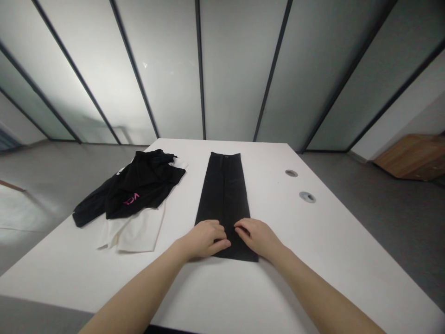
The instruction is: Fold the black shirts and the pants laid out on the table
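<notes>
- Black trousers (222, 195): flat and straight on the tabletop (313, 260), apparently doubled lengthwise, waistband at the far end; no crosswise fold made yet.
- Left hand (205, 239): at the near end, grip narrow, curled on the cloth; hold unconfirmed.
- Right hand (259, 238): just beside it, grip narrow, fingertips on the cloth; hold unconfirmed.
- Black top (139, 185) and white garment (132, 234): to the left, overlapping, unfolded.

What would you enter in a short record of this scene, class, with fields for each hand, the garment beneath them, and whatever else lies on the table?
Left hand: on the near end of the black trousers
Right hand: fingertips on that same end
Trousers: flat, folded lengthwise, on the white table
Nearby: black garment with pink lettering partly over a white garment
</notes>
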The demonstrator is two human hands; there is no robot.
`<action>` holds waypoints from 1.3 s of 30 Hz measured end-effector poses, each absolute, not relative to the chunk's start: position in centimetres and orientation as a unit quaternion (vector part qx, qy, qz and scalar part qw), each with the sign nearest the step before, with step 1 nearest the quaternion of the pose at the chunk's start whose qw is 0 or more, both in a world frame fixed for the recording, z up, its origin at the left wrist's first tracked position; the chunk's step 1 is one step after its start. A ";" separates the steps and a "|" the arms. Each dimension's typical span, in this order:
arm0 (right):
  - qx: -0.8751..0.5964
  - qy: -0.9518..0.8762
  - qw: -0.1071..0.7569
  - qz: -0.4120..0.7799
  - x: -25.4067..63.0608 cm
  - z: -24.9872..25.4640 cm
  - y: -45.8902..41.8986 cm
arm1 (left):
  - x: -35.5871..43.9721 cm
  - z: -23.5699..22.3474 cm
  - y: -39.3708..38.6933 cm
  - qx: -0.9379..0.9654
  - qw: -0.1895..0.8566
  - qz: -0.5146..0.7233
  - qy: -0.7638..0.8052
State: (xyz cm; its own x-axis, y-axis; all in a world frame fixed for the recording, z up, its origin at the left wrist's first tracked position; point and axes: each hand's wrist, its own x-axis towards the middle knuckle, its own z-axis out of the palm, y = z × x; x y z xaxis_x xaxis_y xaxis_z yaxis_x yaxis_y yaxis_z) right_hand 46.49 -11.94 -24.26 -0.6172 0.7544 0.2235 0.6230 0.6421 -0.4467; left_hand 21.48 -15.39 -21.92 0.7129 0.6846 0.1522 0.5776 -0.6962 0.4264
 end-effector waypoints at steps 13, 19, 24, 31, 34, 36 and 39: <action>-0.487 -0.861 0.127 0.071 48.1 -28.2 -10.9 | 21.5 -23.1 -15.9 0.898 0.102 0.138 0.406; -0.467 -0.855 0.215 0.067 47.8 -26.1 -10.2 | 21.3 -21.0 -16.2 0.912 0.163 0.124 0.356; -0.361 -0.902 0.206 0.117 47.4 -26.4 -10.7 | 22.3 -22.4 -16.2 0.901 0.135 0.143 0.386; -0.429 -0.888 0.136 0.095 48.0 -27.8 -10.2 | 22.7 -25.5 -16.6 0.900 0.067 0.106 0.418; -0.520 -0.844 0.114 0.065 48.6 -27.7 -9.7 | 22.3 -24.8 -16.8 0.904 0.083 0.096 0.408; -0.561 -0.818 0.115 0.047 48.8 -27.3 -9.4 | 22.0 -23.9 -17.0 0.907 0.098 0.088 0.400; -0.557 -0.814 0.161 0.039 48.8 -26.7 -9.2 | 21.8 -22.4 -17.0 0.912 0.134 0.085 0.378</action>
